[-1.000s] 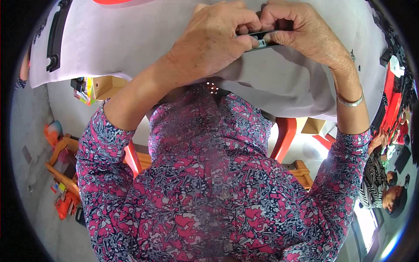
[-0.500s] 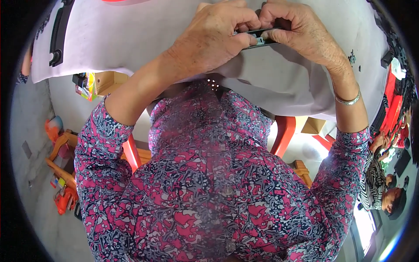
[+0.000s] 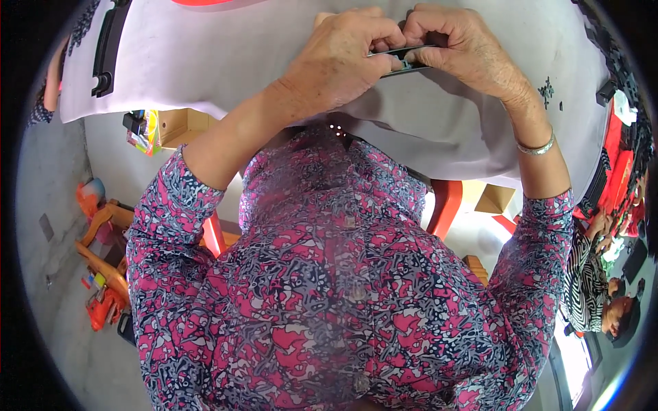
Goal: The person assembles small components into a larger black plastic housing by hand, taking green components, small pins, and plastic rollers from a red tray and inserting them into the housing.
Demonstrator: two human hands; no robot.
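Observation:
Both hands meet over the pale cloth-covered table at the top of the view, fingers closed on a narrow black strip-like part (image 3: 397,53). My left hand (image 3: 346,58) pinches its left end between thumb and fingers. At the other end, my right hand (image 3: 462,51) has a bent forefinger above it and the thumb pressed into its middle. A small grey-green piece (image 3: 406,66) shows between the two thumb tips; its exact kind is hidden. The fingers cover most of the strip.
A long black plastic part (image 3: 110,48) lies at the table's left edge. Small dark pieces (image 3: 546,92) are scattered right of my right wrist. A red object (image 3: 202,2) shows at the top. Cardboard boxes (image 3: 181,128) stand below; a co-worker in stripes (image 3: 582,288) is at the right.
The view has shifted slightly, so the table and its objects sit a little differently. Both hands keep their grip on the black part; the small piece between the thumbs shows less.

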